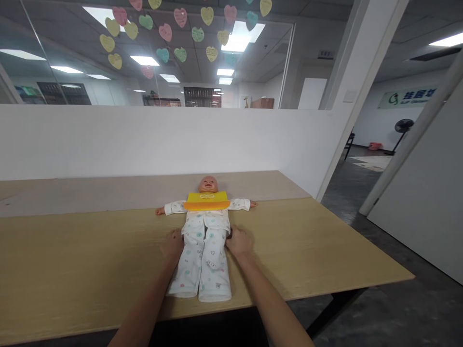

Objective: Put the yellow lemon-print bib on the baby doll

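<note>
A baby doll lies on its back on the table, head away from me and arms stretched out sideways. It wears a white patterned top, with a yellow and orange bib across the chest. White patterned trousers cover its legs, and their cuffs point toward me. My left hand is closed at the left side of the trousers, near the waist. At the opposite side, my right hand grips the trousers at about the same height. Fingertips of both hands are partly hidden by the cloth.
The wooden table has a greyish strip along its back, against a white half wall. Glass with heart-shaped notes rises above. At the right are a doorway, a door and a standing fan.
</note>
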`<state>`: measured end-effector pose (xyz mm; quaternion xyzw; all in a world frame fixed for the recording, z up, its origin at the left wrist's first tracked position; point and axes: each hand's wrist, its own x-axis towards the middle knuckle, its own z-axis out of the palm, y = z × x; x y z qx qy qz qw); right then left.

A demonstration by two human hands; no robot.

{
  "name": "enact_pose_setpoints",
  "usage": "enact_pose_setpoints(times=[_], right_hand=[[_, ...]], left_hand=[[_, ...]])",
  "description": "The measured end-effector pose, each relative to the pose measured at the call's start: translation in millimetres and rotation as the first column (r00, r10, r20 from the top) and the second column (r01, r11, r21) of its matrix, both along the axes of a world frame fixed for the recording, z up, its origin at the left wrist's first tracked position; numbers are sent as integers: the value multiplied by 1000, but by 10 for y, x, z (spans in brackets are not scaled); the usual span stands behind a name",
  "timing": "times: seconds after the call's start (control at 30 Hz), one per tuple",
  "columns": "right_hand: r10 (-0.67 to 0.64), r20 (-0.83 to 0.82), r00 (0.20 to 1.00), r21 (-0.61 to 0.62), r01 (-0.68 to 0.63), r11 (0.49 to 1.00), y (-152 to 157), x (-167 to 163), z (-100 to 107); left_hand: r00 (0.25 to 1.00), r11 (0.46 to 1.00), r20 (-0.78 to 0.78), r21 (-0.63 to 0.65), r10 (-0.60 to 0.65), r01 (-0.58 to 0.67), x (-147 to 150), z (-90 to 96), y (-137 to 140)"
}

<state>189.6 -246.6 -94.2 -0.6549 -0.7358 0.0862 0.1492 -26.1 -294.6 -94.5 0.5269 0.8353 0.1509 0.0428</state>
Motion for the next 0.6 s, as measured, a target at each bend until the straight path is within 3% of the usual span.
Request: enact_pose_setpoints(times=[0.23, 0.6], right_hand=[[-16, -7, 1000, -11, 16, 1000, -2, 0, -21], [-49, -67, 997, -46, 45, 998, -19, 0, 41]], left_hand=[[999, 999, 2, 37, -33, 33, -1, -11, 5], [1000, 996, 16, 81, 27, -28, 36, 43, -24]])
